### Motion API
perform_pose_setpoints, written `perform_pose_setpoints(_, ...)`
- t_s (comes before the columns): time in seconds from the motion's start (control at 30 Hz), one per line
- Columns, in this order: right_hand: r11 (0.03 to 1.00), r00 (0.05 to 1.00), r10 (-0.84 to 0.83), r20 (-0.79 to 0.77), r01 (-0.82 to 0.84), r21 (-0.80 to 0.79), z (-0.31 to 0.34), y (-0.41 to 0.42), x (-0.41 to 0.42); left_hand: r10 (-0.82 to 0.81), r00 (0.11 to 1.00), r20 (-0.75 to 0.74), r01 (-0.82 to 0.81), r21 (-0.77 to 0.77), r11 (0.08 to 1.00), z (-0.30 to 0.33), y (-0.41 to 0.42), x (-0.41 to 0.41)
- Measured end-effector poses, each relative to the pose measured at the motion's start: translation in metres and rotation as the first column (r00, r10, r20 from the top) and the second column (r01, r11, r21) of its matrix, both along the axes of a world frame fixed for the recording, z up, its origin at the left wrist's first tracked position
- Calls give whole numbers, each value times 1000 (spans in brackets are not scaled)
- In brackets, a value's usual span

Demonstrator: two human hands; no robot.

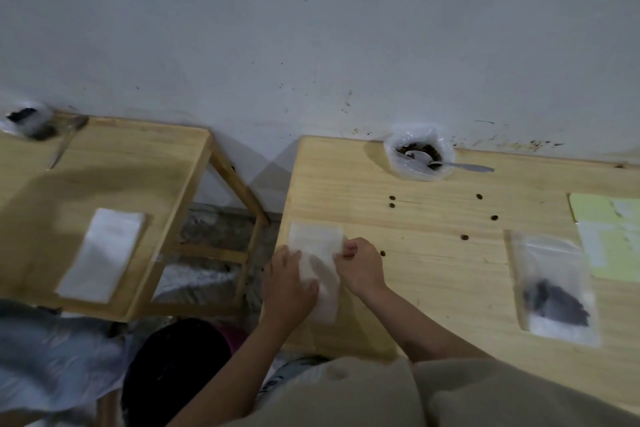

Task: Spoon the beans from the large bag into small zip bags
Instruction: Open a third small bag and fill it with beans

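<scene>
Fingers (347, 248) of the right hand (361, 266) are curled, pinching the right edge of the empty zip bag (316, 240). The left hand (289, 282) grips its left side, thumb across. It lies near-left on the table (433, 253). Far back, the large bag (417, 170) holds beans (424, 149) and a spoon (464, 166). To the right, a filled zip bag (554, 291) holds dark beans.

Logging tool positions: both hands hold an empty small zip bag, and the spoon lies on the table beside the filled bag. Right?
Not quite: the head view shows the spoon resting in the large bag of beans by the wall, handle sticking out. The left hand and right hand do hold the empty small zip bag.
</scene>
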State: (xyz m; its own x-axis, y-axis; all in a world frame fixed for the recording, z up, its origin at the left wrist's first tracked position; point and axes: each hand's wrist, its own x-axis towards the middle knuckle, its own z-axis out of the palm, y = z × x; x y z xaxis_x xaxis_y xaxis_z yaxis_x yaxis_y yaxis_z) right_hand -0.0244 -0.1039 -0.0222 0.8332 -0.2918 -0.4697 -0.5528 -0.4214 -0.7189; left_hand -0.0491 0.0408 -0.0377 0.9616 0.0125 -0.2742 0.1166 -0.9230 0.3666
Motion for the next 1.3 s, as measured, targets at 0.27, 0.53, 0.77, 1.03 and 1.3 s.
perform_pose_setpoints(0.27, 987, 984, -124, 130, 109, 121, 0, 8, 4, 16, 998, 53, -10, -105, 994, -6, 7, 9)
perform_pose_setpoints(0.53, 923, 957, -150, 247, 45, 383, 19, -17, 6, 243, 962, 127, -112, -628, 770, 41, 16, 44)
perform_pose_setpoints(0.77, 893, 898, -184, 400, -18, 451, 68, -76, 5, 120, 974, 191, 65, -747, 662, 99, -25, 65)
perform_pose_setpoints(1.03, 980, 880, -120, 460, 30, 198, 99, -143, -29, 128, 929, 347, 155, -677, 719, 128, -116, 46)
perform_pose_setpoints(1.3, 981, 874, -105, 474, 14, 193, 105, -175, -47, 146, 988, 49, -41, -832, 554, 140, -188, 20)
